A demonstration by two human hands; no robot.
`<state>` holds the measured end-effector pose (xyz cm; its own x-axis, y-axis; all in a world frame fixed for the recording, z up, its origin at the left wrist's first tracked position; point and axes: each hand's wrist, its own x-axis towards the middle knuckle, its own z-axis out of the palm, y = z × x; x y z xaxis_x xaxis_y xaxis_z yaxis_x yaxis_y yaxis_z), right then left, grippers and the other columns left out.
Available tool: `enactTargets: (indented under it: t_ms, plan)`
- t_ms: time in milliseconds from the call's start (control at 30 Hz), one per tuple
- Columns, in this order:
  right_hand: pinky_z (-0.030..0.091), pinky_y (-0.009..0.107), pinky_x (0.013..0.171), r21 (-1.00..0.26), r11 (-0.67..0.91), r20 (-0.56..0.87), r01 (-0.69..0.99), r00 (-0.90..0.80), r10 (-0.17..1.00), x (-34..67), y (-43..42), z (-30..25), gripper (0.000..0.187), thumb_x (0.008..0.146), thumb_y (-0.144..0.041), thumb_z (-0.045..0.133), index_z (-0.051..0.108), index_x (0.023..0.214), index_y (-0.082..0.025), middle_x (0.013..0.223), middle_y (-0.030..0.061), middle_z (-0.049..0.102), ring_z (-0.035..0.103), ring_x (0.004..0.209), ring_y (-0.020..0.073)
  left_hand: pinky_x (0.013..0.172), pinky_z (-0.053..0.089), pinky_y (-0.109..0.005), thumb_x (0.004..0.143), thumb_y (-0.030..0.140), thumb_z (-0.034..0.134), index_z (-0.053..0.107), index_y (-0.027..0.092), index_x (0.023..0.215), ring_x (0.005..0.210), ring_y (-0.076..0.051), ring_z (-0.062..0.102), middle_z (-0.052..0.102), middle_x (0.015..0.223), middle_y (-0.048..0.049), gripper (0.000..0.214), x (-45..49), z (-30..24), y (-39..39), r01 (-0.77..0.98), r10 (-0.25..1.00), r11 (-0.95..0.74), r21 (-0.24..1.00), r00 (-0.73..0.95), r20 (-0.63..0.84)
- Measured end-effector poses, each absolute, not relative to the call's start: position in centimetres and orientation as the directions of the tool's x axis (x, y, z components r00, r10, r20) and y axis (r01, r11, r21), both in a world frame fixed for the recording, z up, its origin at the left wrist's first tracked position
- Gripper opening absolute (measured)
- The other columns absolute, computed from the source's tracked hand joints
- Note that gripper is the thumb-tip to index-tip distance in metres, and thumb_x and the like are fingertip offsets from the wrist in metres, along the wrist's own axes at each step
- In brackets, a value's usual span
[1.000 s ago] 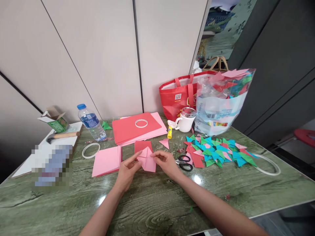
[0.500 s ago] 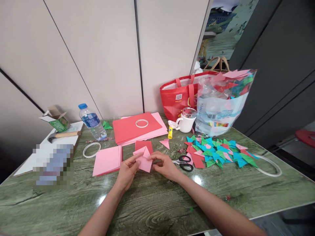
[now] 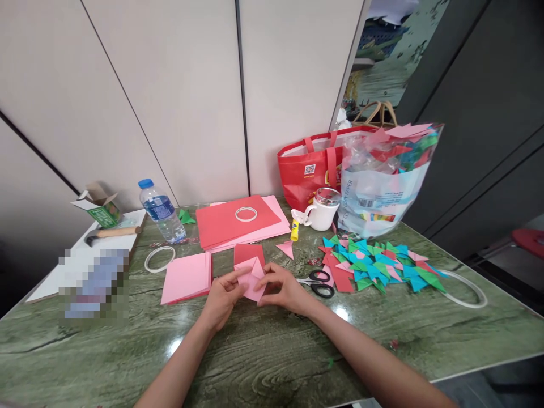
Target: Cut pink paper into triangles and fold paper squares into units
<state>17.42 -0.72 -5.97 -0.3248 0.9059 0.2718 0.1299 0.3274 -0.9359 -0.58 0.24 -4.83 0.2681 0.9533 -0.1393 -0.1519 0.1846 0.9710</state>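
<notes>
A small pink paper (image 3: 251, 277), partly folded, is pinched between both my hands just above the green marble table (image 3: 263, 351). My left hand (image 3: 221, 298) grips its left edge with thumb and fingers closed. On the paper's right side my right hand (image 3: 284, 288) has its fingers curled and pressed on it. A red square sheet (image 3: 249, 252) lies flat right behind the folded piece. A stack of pink squares (image 3: 186, 277) sits just left of my left hand.
Black scissors (image 3: 317, 283) lie right of my right hand, beside a heap of several folded triangles (image 3: 374, 263). Farther back: red and pink sheets (image 3: 236, 222) with a tape ring, a white mug (image 3: 323, 211), glue stick (image 3: 294, 230), water bottle (image 3: 161, 211), red bag (image 3: 312, 164), clear plastic bag (image 3: 382, 181).
Both hands have drawn closer together and the pink paper has been folded smaller between them. The view shifted slightly.
</notes>
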Motion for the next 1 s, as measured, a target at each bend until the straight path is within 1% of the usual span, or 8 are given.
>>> enactTargets:
  t_ms: [100, 267, 333, 400, 467, 533, 767, 1000]
  plan:
    - [0.042, 0.021, 0.055, -0.940, 0.323, 0.283, 0.114, -0.270, 0.920, 17.2, -0.8, -5.7, 0.017, 0.060, -0.034, 0.074, 0.067, 0.068, -0.021, 0.080, 0.0001, 0.046, 0.048, 0.070, 0.0124, 0.054, 0.037, -0.021, 0.058, 0.029, 0.074, 0.065, 0.013, 0.105, 0.057, -0.010, 0.050, 0.060, 0.062, -0.0009, 0.051, -0.6, -4.7, 0.2, -0.103, 0.954, 0.157, 0.982, 0.274, -0.123]
    - [0.041, 0.019, 0.053, -0.965, 0.256, 0.247, 0.062, -0.122, 0.961, 16.6, -0.9, -6.0, 0.023, 0.063, -0.035, 0.072, 0.058, 0.069, -0.018, 0.076, -0.0004, 0.049, 0.049, 0.069, 0.0121, 0.052, 0.035, -0.020, 0.061, 0.028, 0.071, 0.066, 0.015, 0.104, 0.051, -0.008, 0.046, 0.056, 0.055, 0.0030, 0.045, -0.3, -4.4, -0.2, -0.105, 0.951, 0.153, 0.983, 0.287, -0.117]
    - [0.042, 0.020, 0.053, -0.973, 0.227, 0.223, 0.045, -0.083, 0.971, 16.4, -0.9, -6.4, 0.025, 0.063, -0.035, 0.071, 0.054, 0.070, -0.018, 0.073, -0.0012, 0.050, 0.049, 0.066, 0.0116, 0.058, 0.040, -0.022, 0.063, 0.028, 0.070, 0.066, 0.015, 0.104, 0.058, -0.010, 0.052, 0.062, 0.063, 0.0003, 0.043, -0.2, -4.4, -0.3, -0.139, 0.943, 0.174, 0.975, 0.309, -0.124]
    - [0.042, 0.021, 0.053, -0.977, 0.209, 0.207, 0.038, -0.058, 0.977, 16.3, -0.8, -6.7, 0.027, 0.063, -0.036, 0.071, 0.052, 0.068, -0.018, 0.069, -0.0020, 0.050, 0.048, 0.062, 0.0112, 0.070, 0.044, -0.026, 0.062, 0.027, 0.071, 0.065, 0.016, 0.105, 0.073, -0.016, 0.059, 0.068, 0.078, -0.0035, 0.044, -0.1, -4.4, -0.4, -0.172, 0.933, 0.197, 0.965, 0.334, -0.132]
    - [0.041, 0.021, 0.051, -0.980, 0.198, 0.197, 0.030, -0.044, 0.979, 16.3, -0.7, -6.8, 0.028, 0.062, -0.036, 0.071, 0.051, 0.067, -0.018, 0.066, -0.0026, 0.049, 0.047, 0.059, 0.0108, 0.079, 0.044, -0.031, 0.061, 0.025, 0.073, 0.064, 0.017, 0.107, 0.084, -0.019, 0.060, 0.069, 0.087, -0.0051, 0.047, 0.0, -4.5, -0.5, -0.184, 0.926, 0.212, 0.960, 0.351, -0.137]
    - [0.040, 0.021, 0.050, -0.982, 0.188, 0.187, 0.021, -0.040, 0.981, 16.4, -0.7, -6.8, 0.028, 0.062, -0.035, 0.072, 0.051, 0.067, -0.018, 0.065, -0.0029, 0.049, 0.047, 0.057, 0.0105, 0.082, 0.043, -0.032, 0.059, 0.024, 0.074, 0.063, 0.017, 0.109, 0.085, -0.018, 0.060, 0.069, 0.089, -0.0046, 0.051, 0.1, -4.6, -0.6, -0.182, 0.925, 0.219, 0.959, 0.351, -0.145]
    - [0.040, 0.022, 0.048, -0.977, 0.207, 0.207, 0.045, -0.003, 0.978, 16.4, -0.7, -7.1, 0.026, 0.062, -0.035, 0.072, 0.053, 0.067, -0.018, 0.063, -0.0027, 0.051, 0.048, 0.054, 0.0105, 0.083, 0.043, -0.033, 0.059, 0.024, 0.075, 0.063, 0.019, 0.109, 0.084, -0.017, 0.061, 0.069, 0.082, -0.0022, 0.052, 0.7, -4.8, -0.8, -0.225, 0.940, 0.192, 0.955, 0.322, -0.113]
    - [0.041, 0.023, 0.047, -0.981, 0.195, 0.195, 0.000, -0.005, 0.981, 16.3, -0.7, -6.9, 0.026, 0.064, -0.035, 0.072, 0.053, 0.066, -0.018, 0.063, -0.0029, 0.051, 0.049, 0.051, 0.0102, 0.084, 0.043, -0.032, 0.061, 0.025, 0.074, 0.062, 0.018, 0.111, 0.087, -0.018, 0.061, 0.069, 0.085, -0.0043, 0.052, 0.8, -5.0, -0.9, -0.222, 0.940, 0.197, 0.955, 0.319, -0.120]
